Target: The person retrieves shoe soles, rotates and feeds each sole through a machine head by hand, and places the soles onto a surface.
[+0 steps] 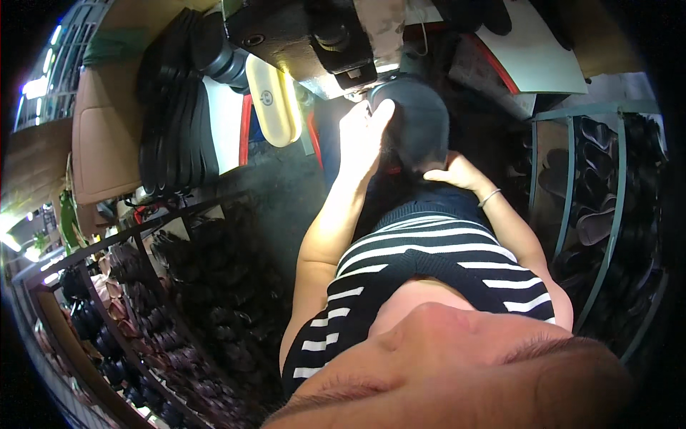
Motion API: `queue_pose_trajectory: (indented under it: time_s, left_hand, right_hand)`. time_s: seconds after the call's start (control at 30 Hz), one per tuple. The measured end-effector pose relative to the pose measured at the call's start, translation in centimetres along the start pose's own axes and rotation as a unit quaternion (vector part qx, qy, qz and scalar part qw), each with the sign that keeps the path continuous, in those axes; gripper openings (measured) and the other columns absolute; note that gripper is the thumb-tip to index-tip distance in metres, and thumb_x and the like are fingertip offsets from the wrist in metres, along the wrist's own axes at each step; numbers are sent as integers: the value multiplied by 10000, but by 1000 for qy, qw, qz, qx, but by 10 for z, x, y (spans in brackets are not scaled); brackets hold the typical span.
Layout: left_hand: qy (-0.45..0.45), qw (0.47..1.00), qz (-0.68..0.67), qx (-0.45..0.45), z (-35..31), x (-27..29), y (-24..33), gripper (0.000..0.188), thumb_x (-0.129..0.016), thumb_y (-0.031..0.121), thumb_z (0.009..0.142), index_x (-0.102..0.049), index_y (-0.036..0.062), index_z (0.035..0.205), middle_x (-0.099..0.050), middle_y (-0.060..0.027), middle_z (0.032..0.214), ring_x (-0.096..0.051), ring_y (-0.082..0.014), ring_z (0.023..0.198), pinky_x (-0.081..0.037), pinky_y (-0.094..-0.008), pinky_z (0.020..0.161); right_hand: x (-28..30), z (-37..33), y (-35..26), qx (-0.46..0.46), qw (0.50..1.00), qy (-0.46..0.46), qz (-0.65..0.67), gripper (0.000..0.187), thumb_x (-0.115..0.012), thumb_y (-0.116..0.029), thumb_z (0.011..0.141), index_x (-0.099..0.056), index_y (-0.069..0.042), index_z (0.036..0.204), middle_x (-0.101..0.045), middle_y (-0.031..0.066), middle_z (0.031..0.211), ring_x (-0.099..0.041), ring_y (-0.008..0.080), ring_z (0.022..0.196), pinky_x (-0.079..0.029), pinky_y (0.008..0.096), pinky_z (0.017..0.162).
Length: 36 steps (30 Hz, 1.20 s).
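Note:
A black sole-shaped piece (418,121), probably a shoe sole or insole, lies lengthwise under the dark machine head (304,39). My left hand (368,136) grips its left edge close to the machine's lit working point, thumb on top and fingers mostly hidden. At the near end, my right hand (457,174) holds the same piece, its thumb laid along the edge and the other fingers out of sight beneath. The far tip of the piece meets the machine, and the exact contact is hard to make out.
Left of the machine stand a cream oval container (275,107) and a stack of black sole-shaped pieces (179,121). A white red-edged board (539,53) is at right. Racks of dark footwear parts (136,314) flank me, with another metal rack (572,193) on the right.

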State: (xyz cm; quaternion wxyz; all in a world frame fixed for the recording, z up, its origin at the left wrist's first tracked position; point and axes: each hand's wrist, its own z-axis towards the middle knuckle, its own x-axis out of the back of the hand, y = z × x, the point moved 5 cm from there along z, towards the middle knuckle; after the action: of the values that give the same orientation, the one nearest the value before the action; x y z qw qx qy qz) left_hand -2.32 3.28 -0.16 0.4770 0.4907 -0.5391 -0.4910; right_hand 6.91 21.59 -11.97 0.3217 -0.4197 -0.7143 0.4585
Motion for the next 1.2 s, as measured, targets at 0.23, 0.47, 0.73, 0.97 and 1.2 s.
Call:
queue_pose_trajectory:
  time_s: [0.23,0.47,0.73,0.97,1.2]
  left_hand:
    - [45,992,93,-76,-1,23,-1,204,-622,188,786,-614,-9,839,-575,-73,674,-513,-133,609,-418,-267,596]
    - [9,984,131,-120,-6,43,-8,266,-567,157,815,-548,7,1034,-570,-101,816,-553,-193,739,-443,-280,665]
    - [-120,972,-185,75,-31,57,-45,331,-536,187,842,-485,-82,1028,-592,-149,835,-598,-189,625,-493,-259,573]
    - [-70,940,-327,73,-43,102,-78,316,-456,78,838,-436,-100,1098,-559,-195,995,-604,-276,783,-534,-368,626]
    - [-76,973,-170,137,-55,184,-131,359,-575,164,800,-483,-27,1090,-547,-80,1021,-534,-198,914,-426,-317,816]
  right_hand:
    - [-4,2,12,-27,999,-20,30,369,-670,-148,730,-549,19,1036,-609,89,970,-547,153,898,-421,299,838]
    - [122,-13,-6,31,972,230,22,465,-643,-108,745,-449,28,1146,-555,51,995,-526,117,905,-410,258,846]
    - [155,28,-130,234,956,174,25,326,-598,-146,788,-536,-6,1076,-558,14,939,-496,89,876,-370,213,820]
    - [87,25,-195,241,956,134,-97,233,-619,-52,767,-554,5,983,-570,26,922,-539,92,853,-433,228,775]
    - [3,38,-231,291,907,107,-283,298,-669,-208,743,-599,5,939,-612,155,878,-605,274,767,-472,286,708]
